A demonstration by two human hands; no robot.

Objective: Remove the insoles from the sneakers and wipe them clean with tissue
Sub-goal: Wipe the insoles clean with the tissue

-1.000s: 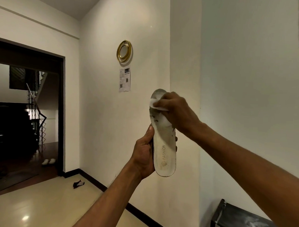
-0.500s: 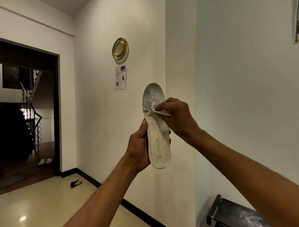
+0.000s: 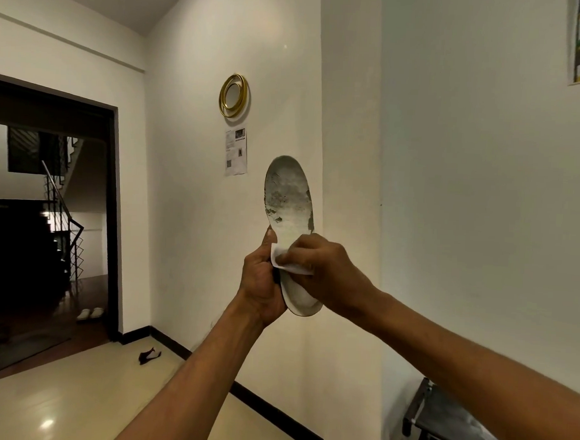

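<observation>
A white insole (image 3: pixel 289 200) stands upright in front of me, toe end up, with grey dirt marks over its upper half. My left hand (image 3: pixel 261 281) grips its lower left edge, thumb along the side. My right hand (image 3: pixel 326 271) pinches a small white tissue (image 3: pixel 285 261) and presses it against the insole's lower half, near the heel. The heel end shows below my right hand. No sneakers are in view.
A white wall corner is straight ahead, with a gold round mirror (image 3: pixel 234 95) and a paper sheet (image 3: pixel 235 152). A dark bench (image 3: pixel 445 426) sits at the lower right. A dark small object (image 3: pixel 149 355) lies on the floor. A dark doorway with stairs opens at left.
My right hand has slid the tissue down the insole from the toe end to the heel part, uncovering the dirty upper half. The left hand keeps its grip.
</observation>
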